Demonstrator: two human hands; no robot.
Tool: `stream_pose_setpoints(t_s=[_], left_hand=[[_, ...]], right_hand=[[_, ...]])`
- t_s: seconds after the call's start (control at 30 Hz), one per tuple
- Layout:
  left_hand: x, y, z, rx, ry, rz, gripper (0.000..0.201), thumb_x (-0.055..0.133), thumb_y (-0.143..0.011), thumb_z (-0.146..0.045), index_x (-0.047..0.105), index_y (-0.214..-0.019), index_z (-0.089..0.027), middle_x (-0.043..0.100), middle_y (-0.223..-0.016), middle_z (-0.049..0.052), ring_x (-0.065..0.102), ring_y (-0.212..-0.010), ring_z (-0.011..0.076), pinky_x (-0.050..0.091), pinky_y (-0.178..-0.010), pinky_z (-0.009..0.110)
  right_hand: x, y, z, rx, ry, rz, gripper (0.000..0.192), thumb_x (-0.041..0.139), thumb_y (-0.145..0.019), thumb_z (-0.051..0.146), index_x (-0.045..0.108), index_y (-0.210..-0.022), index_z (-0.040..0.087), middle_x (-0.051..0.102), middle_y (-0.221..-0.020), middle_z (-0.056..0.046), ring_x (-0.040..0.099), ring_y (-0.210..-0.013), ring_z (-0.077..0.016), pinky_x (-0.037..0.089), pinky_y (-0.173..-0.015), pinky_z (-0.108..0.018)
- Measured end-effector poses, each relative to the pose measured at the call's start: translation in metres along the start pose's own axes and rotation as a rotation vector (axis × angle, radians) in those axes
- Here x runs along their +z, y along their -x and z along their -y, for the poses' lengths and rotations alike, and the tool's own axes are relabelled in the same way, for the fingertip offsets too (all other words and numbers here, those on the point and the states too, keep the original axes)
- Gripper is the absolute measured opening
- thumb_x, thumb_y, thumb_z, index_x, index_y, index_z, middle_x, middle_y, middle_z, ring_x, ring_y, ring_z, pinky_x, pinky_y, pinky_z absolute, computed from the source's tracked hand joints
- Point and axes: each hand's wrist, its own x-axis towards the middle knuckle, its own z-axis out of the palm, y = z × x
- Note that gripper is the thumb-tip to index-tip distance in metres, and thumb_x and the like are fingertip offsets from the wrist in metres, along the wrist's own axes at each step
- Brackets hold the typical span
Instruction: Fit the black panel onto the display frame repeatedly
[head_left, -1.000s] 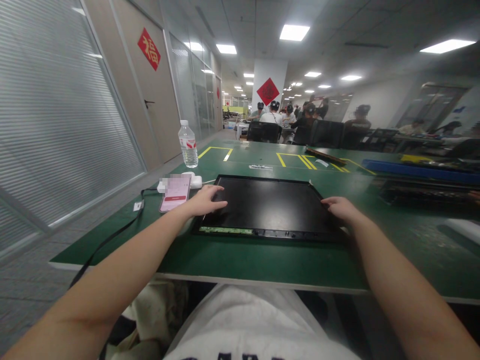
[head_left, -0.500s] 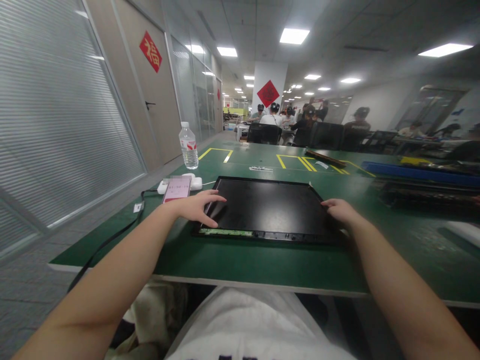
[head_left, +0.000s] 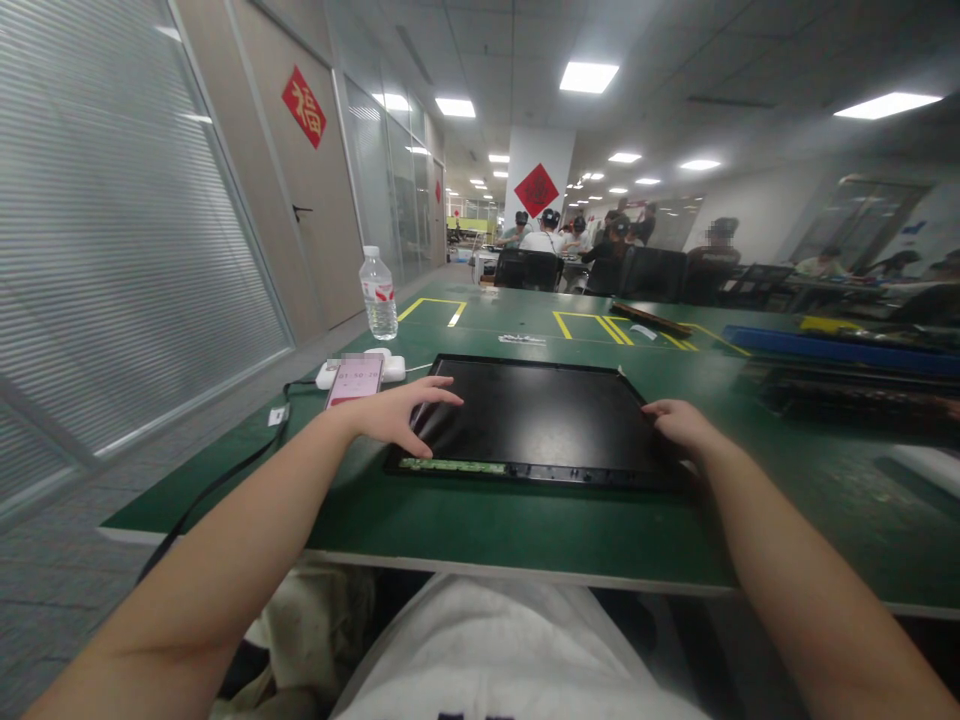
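A black flat display panel (head_left: 540, 410) lies screen up on the green table. A strip of green circuit board (head_left: 454, 466) shows along the left part of its near edge. My left hand (head_left: 397, 415) is over the panel's left side, fingers and thumb spread, the thumb near the circuit strip. At the right edge, my right hand (head_left: 679, 425) has its fingers closed on the panel's rim; some of them are hidden below it.
Left of the panel are a phone (head_left: 355, 380) and a white power strip (head_left: 394, 368) with cables; a water bottle (head_left: 379, 293) stands behind. Yellow tape (head_left: 577, 315) marks the far table. Long dark and blue parts (head_left: 825, 343) lie right. People sit beyond.
The fingers of my left hand have shifted slightly to the right over the panel. My right hand and the panel look almost the same.
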Motion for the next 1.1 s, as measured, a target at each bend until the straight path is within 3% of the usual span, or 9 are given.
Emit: stream_pose_setpoints(t_s=[0.23,0.5,0.67,0.87,1.0,1.1], left_hand=[[0.000,0.000,-0.002,0.049,0.000,-0.016,0.079,0.085,-0.067,-0.038,0.055,-0.139,-0.027,0.026,-0.165,0.012,0.030,-0.149,0.0338,0.029,-0.119,0.044],[0.001,0.000,-0.001,0.072,-0.005,-0.027,0.072,0.083,-0.070,-0.040,0.058,-0.136,-0.026,0.030,-0.164,0.012,0.034,-0.148,0.0337,0.031,-0.118,0.043],[0.000,0.000,-0.002,0.050,0.003,-0.010,0.072,0.081,-0.070,-0.043,0.057,-0.136,-0.026,0.032,-0.163,0.011,0.035,-0.147,0.0324,0.030,-0.118,0.041],[0.003,-0.004,0.001,-0.122,-0.020,-0.020,0.062,0.064,-0.083,-0.053,0.058,-0.136,-0.021,0.044,-0.155,0.013,0.045,-0.141,0.0304,0.035,-0.116,0.040],[0.006,-0.010,0.011,-0.289,-0.180,-0.122,0.054,0.052,-0.088,-0.045,0.065,-0.129,-0.013,0.055,-0.143,0.018,0.051,-0.133,0.0353,0.038,-0.114,0.045],[0.008,-0.014,0.016,-0.333,-0.246,-0.121,0.049,0.046,-0.089,-0.038,0.070,-0.123,-0.013,0.062,-0.134,0.018,0.055,-0.129,0.0357,0.040,-0.112,0.046]], right_hand=[[0.001,-0.002,-0.003,-0.023,0.004,-0.009,0.046,0.056,-0.066,0.001,0.077,-0.103,0.017,0.076,-0.097,-0.010,0.071,-0.088,-0.0215,0.054,-0.081,-0.027],[-0.001,0.002,0.002,0.003,0.036,0.010,0.054,0.053,-0.066,0.000,0.076,-0.113,0.015,0.075,-0.106,-0.012,0.071,-0.091,-0.0226,0.054,-0.085,-0.029],[-0.001,0.003,0.003,-0.004,0.045,0.001,0.053,0.053,-0.067,0.000,0.076,-0.112,0.015,0.076,-0.098,-0.011,0.071,-0.090,-0.0218,0.054,-0.084,-0.028],[-0.003,0.005,0.005,0.003,0.057,0.000,0.051,0.055,-0.066,0.001,0.077,-0.110,0.016,0.075,-0.106,-0.011,0.070,-0.093,-0.0223,0.053,-0.084,-0.027],[-0.002,0.002,0.003,-0.008,0.052,-0.023,0.046,0.057,-0.067,0.002,0.078,-0.105,0.017,0.076,-0.103,-0.011,0.070,-0.093,-0.0227,0.054,-0.082,-0.028],[0.000,0.000,0.000,-0.023,0.048,-0.024,0.044,0.058,-0.067,0.003,0.078,-0.103,0.018,0.076,-0.099,-0.010,0.070,-0.093,-0.0231,0.054,-0.082,-0.029]])
